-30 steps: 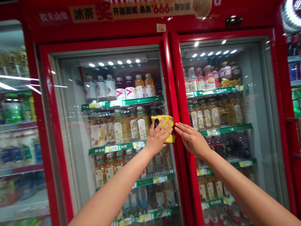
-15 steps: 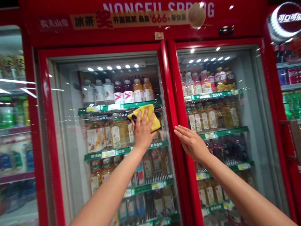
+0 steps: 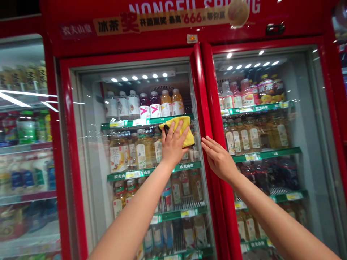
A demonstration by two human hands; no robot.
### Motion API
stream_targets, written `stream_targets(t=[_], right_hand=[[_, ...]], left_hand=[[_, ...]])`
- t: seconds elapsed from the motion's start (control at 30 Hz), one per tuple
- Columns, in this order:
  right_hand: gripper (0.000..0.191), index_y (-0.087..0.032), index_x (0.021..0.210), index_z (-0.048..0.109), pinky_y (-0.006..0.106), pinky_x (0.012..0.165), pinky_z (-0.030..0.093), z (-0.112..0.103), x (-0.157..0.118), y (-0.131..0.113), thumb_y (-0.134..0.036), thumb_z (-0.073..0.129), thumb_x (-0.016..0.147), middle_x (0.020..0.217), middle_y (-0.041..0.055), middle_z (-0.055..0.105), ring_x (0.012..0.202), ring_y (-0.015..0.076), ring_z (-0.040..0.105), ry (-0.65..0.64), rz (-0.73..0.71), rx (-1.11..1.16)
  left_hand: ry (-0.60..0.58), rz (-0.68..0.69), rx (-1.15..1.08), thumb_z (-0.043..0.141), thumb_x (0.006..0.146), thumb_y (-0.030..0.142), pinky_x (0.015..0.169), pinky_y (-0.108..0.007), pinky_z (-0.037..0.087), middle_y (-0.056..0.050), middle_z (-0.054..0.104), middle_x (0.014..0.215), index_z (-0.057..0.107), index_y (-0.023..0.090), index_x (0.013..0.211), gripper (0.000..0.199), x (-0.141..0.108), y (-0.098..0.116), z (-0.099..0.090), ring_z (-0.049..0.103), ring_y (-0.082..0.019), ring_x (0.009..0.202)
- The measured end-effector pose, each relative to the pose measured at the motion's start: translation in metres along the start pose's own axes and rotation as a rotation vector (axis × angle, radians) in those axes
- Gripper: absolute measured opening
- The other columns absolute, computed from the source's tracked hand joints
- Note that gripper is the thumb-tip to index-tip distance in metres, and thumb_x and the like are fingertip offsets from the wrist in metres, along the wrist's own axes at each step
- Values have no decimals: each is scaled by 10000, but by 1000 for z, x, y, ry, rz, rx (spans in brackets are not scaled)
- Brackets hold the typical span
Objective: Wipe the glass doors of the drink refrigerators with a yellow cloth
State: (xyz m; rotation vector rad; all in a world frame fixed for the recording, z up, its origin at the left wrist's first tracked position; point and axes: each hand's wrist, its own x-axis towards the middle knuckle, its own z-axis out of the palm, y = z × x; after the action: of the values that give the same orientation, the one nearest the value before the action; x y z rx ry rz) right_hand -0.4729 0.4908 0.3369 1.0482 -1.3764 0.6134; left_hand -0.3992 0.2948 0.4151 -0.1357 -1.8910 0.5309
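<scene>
My left hand [image 3: 175, 142] lies spread on a folded yellow cloth [image 3: 185, 126] with dark edging, pressing it against the left glass door [image 3: 92, 144] of a red drinks fridge [image 3: 162, 45]. The cloth sits just below the top shelf's green strip, near the door's inner edge. My right hand [image 3: 218, 157] is at the red door frames [image 3: 207, 108] in the middle, fingers straight and close together, holding nothing. Whether its palm touches the frame is hidden.
Behind the glass, bottled drinks [image 3: 155, 104] stand on several shelves with green strips [image 3: 187, 166]. The right glass door [image 3: 306, 126] is closed. Another stocked fridge [image 3: 27, 151] adjoins on the left. Ceiling lights reflect in the glass.
The camera view has turned left, so the fridge appears farther right. My left hand and the cloth stay near the same spot on the glass. My right hand has moved slightly up along the frame.
</scene>
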Motion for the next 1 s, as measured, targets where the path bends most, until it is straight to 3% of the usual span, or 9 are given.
stream_targets(t=[0.13,0.27,0.4,0.5,0.6,0.7,0.8,0.9,1.0], right_hand=[[521,-185,1446,577,475,1143,523,-4,-15,4,-53,416,969,1484,118,591,1476,248,438,-40,-17,7],[518,-180,1433,588,474,1147,518,-8,-19,6,-48,419,962,1495,120,579,1480,250,430,-77,-33,-2],[473,-163,1390,621,514,1182,471,-7,-13,3,-66,431,969,1480,120,594,1474,268,440,-86,-62,-49],[441,-152,1359,645,536,1186,457,-6,-13,-2,-79,438,976,1461,130,610,1465,275,454,-93,-84,-74],[465,-181,1371,642,559,1197,431,-5,-17,-5,-64,452,963,1452,124,617,1462,268,458,-94,-86,-85],[487,-190,1374,643,574,1205,411,-1,-18,-7,-49,468,941,1447,125,621,1457,268,465,-100,-95,-85],[488,-173,1365,650,573,1200,417,7,-12,-12,-44,472,929,1459,130,609,1460,275,461,-128,-109,-72],[508,-179,1391,633,595,1200,406,18,-1,-21,-55,484,921,1484,136,582,1467,283,451,-157,-121,-54],[527,-190,1406,621,600,1211,387,29,9,-32,-54,485,916,1496,128,571,1474,281,438,-167,-142,-43]], left_hand=[[5,-86,13,848,760,441,1277,-653,67,-85,245,1699,342,308,1599,989,-39,1,8,136,-363,1591],[-102,123,7,855,741,478,1272,-665,73,-85,283,1685,325,322,1603,1024,-69,17,17,155,-357,1588],[-152,202,8,845,762,435,1277,-644,94,-44,249,1698,290,357,1608,1014,-52,4,9,133,-321,1596],[-106,68,25,830,780,391,1281,-632,79,-41,228,1706,310,355,1603,974,-36,-27,-4,114,-318,1600],[-42,-100,45,808,800,372,1279,-639,83,-61,207,1712,353,315,1593,916,-45,-50,-11,127,-342,1596],[-37,-152,46,825,780,382,1269,-669,74,-86,218,1707,376,295,1587,928,-73,-49,-6,152,-381,1586],[-79,-89,33,863,736,413,1271,-674,68,-92,257,1695,386,314,1581,976,-94,-34,2,167,-393,1580],[-106,-4,25,875,716,426,1281,-652,75,-78,281,1688,345,337,1595,1030,-91,-31,2,166,-370,1583],[-100,-2,26,859,736,407,1291,-622,83,-48,280,1691,343,360,1593,1001,-74,-48,-5,178,-343,1585]])
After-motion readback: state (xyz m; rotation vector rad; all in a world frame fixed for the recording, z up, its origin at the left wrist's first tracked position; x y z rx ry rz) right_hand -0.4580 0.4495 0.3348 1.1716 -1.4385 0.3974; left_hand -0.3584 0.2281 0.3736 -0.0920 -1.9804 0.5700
